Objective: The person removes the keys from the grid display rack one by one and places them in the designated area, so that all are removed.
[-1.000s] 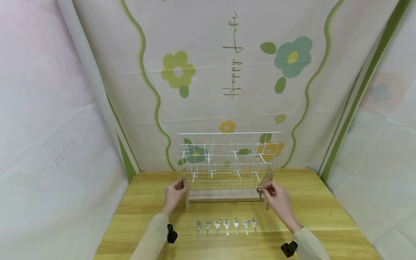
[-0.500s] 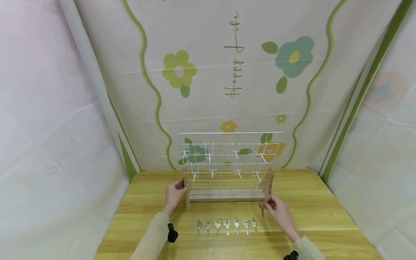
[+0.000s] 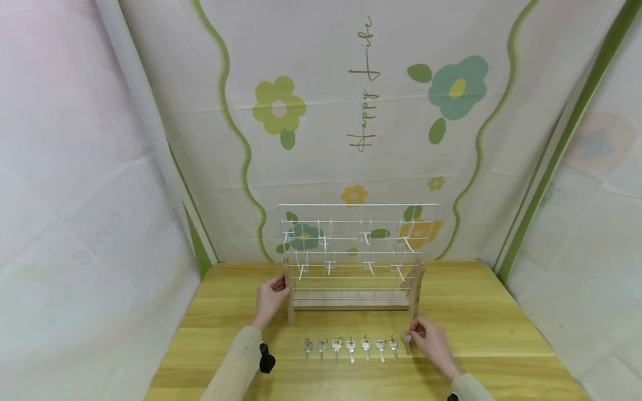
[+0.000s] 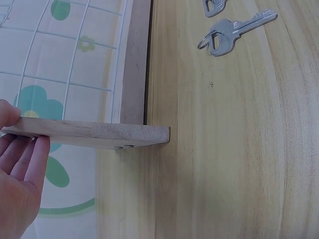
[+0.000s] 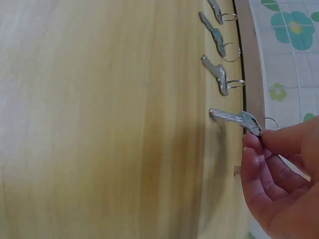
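Note:
My right hand (image 3: 430,340) pinches a silver key (image 3: 407,341) by its head, between thumb and fingers. In the right wrist view that key (image 5: 229,116) has a thin ring at its head, and its blade points toward the table. It is at the right end of a row of several similar keys (image 3: 351,350) lying on the table. With my left hand (image 3: 269,301) I grip the left wooden upright (image 3: 289,295) of a white wire rack (image 3: 358,206); in the left wrist view the thumb is on one face of the board (image 4: 94,130), the fingers on the other.
Several white hooks (image 3: 368,268) hang on the rack's wires in two rows. A second wooden upright (image 3: 416,287) stands at its right end, and a wooden bar (image 3: 351,304) joins both at the base. Patterned cloth (image 3: 321,139) surrounds the wood-grain table (image 3: 466,312) behind and at the sides.
My right hand has come down and toward me from the rack's right upright, bringing the key to the end of the row. My left hand has stayed on the left upright.

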